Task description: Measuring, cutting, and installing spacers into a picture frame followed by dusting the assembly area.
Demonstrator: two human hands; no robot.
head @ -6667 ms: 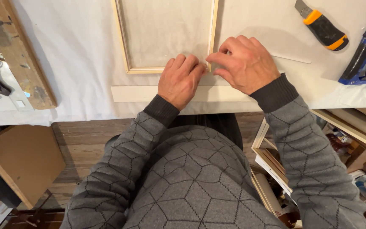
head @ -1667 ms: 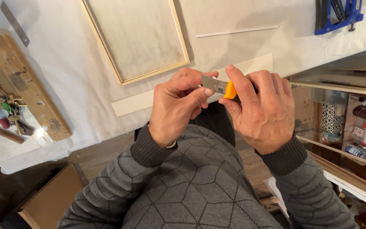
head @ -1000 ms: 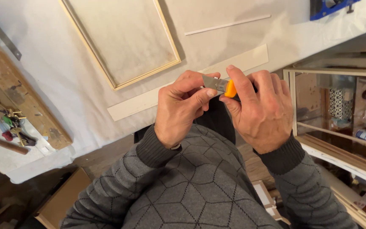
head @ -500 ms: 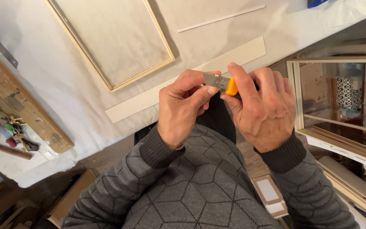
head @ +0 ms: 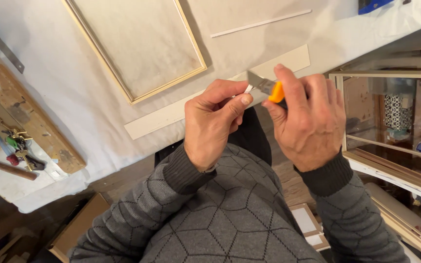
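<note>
My right hand (head: 308, 117) grips an orange and black utility knife (head: 269, 88) with its blade out, pointing left. My left hand (head: 213, 122) pinches a small thin white piece (head: 247, 88) against the blade's tip. Both hands are raised in front of my chest, just off the table's near edge. Behind them on the white-covered table (head: 74, 87) lie a long flat pale strip (head: 171, 114) and a canvas panel in a thin wooden frame (head: 142, 44).
A thin white stick (head: 259, 23) lies beyond the strip. A wooden board (head: 30, 122) with keys (head: 13, 141) and a metal ruler (head: 5, 48) sit at the left. A blue tool (head: 371, 5) is at the top right. Shelves with jars (head: 405, 117) stand to the right.
My hands left the frame's corner on the table and took up the knife. Over the last second they stay together while the view swings, and the blade now shows past my left thumb.
</note>
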